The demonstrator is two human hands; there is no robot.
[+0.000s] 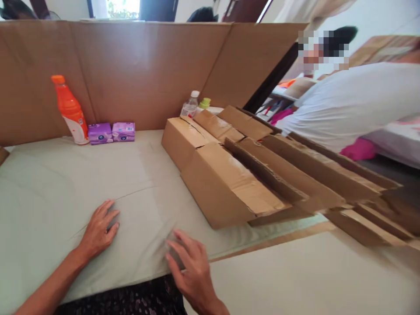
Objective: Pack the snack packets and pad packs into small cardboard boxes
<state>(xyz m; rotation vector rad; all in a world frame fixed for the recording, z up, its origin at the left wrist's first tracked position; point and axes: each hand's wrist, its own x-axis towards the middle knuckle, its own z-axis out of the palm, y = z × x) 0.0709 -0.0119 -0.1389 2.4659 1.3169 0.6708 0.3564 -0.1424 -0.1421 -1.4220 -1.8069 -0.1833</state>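
Left of the long brown cardboard box (223, 183), what is touched?
Pale green cloth (49, 183) is pressed by the left hand (98, 229), laid flat with fingers spread; nothing is held.
And the right hand (192, 267)?
It is rested on the cloth's near edge, below the box, fingers loosely apart, nothing gripped. An orange plastic bottle (70, 111) and two purple packets (111, 132) are stood left of the box.

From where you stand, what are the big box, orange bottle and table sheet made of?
Box: matte brown corrugated cardboard; layered edges show on its flaps. Orange bottle: probably glossy plastic, with a highlight. Sheet: pale green, matte, seemingly thin cloth, creased near the left hand.
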